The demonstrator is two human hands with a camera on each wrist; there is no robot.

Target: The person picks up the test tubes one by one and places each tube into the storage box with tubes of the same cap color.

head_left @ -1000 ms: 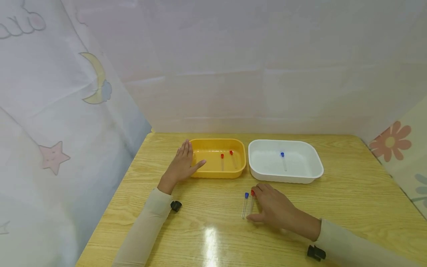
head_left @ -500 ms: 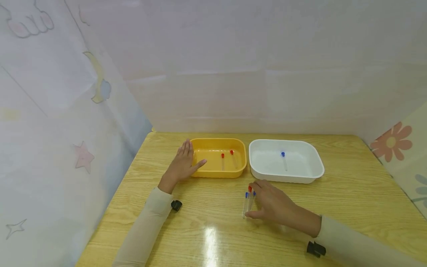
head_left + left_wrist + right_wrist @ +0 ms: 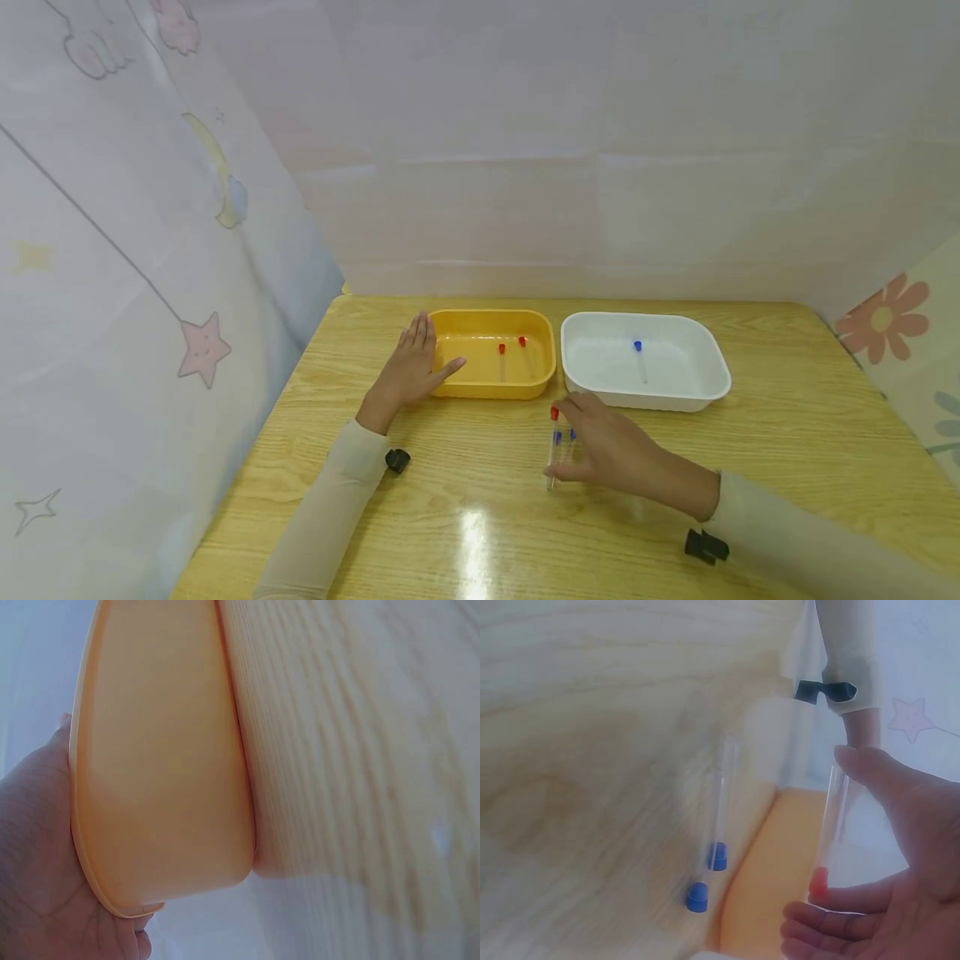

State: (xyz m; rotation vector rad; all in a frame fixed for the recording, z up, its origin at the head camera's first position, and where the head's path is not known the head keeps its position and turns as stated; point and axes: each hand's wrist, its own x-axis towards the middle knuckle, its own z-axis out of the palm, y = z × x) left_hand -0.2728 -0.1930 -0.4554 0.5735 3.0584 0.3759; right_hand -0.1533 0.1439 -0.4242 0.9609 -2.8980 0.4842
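My right hand (image 3: 615,446) pinches a red-capped test tube (image 3: 832,817) lengthwise, thumb at its bottom end and a finger at the cap. In the right wrist view the tube is raised off the table. Beneath it, two blue-capped test tubes (image 3: 718,825) lie side by side on the wood. My left hand (image 3: 408,367) rests on the left rim of the yellow tray (image 3: 491,390), its fingers straight and its thumb spread along the near side. Two red-capped tubes (image 3: 502,362) lie in that tray.
Right of the yellow tray stands a white tray (image 3: 682,400) holding one blue-capped tube (image 3: 641,362). Both trays sit toward the back of the wooden table (image 3: 450,467). A patterned cloth (image 3: 480,167) hangs behind the table and at both sides.
The red-capped tube has come up from among the blue-capped ones and shifted left with my right hand, uncovering the second blue-capped tube. My left hand stays on the yellow tray.
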